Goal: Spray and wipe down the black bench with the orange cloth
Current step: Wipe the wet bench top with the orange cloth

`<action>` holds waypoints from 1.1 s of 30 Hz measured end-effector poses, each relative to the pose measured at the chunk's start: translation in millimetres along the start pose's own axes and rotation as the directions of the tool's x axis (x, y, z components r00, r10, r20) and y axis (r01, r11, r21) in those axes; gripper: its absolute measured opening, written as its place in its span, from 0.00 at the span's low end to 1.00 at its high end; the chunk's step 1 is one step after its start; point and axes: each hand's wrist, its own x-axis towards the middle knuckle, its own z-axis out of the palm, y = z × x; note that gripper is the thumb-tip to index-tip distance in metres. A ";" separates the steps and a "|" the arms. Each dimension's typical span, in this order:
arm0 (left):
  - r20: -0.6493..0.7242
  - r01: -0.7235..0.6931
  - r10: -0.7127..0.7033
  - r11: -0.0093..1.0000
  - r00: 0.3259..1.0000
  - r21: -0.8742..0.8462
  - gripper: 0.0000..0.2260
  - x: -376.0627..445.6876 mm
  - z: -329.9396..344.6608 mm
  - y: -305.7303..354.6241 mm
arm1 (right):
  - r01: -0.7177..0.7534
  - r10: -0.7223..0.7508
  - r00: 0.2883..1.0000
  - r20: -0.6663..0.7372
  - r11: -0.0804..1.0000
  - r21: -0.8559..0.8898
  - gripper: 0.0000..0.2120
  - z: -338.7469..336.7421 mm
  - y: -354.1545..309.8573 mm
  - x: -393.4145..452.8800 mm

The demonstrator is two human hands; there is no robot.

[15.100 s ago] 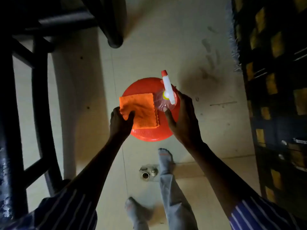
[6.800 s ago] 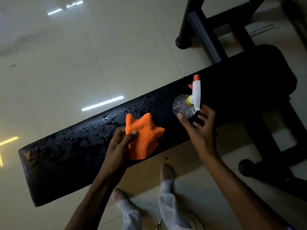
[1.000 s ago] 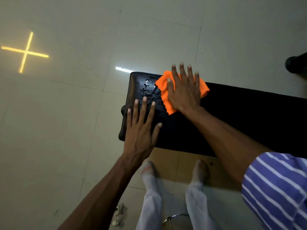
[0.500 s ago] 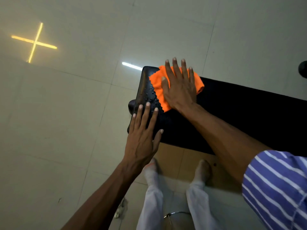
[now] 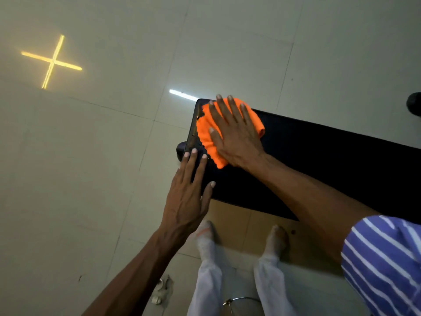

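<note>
While the right hand, fingers spread flat, presses the crumpled orange cloth at the padded black desk's end edge, firm overlapping strokes would suit; the left hand rests open.

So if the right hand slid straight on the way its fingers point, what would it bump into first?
Probably nothing on the bench: the right hand, flat on the orange cloth, points to the far edge of the black bench. Beyond it only bare floor tiles show.

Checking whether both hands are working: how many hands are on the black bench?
2. The right hand presses flat on the orange cloth at the bench end; the left hand lies flat on its near corner.
</note>
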 end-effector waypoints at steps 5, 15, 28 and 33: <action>-0.132 0.032 -0.040 0.998 0.990 -0.061 0.25 18.3 -15.0 5.5 | 0.010 -0.017 0.999 0.034 0.981 0.191 0.31 -21.8 34.7 -32.9; 0.091 -0.213 0.197 0.945 0.976 0.246 0.28 138.8 21.4 69.8 | -0.204 0.218 0.975 -0.049 0.957 0.207 0.25 -17.8 95.7 -52.3; -0.106 0.117 -0.092 0.959 0.990 0.259 0.28 157.7 26.0 53.9 | -0.044 0.033 0.966 -0.255 0.998 -0.038 0.29 21.0 107.4 -65.2; -0.179 0.187 -0.147 0.955 0.973 0.232 0.28 131.6 31.8 49.5 | -0.033 0.024 0.963 -0.268 0.999 -0.029 0.29 23.5 109.0 -64.9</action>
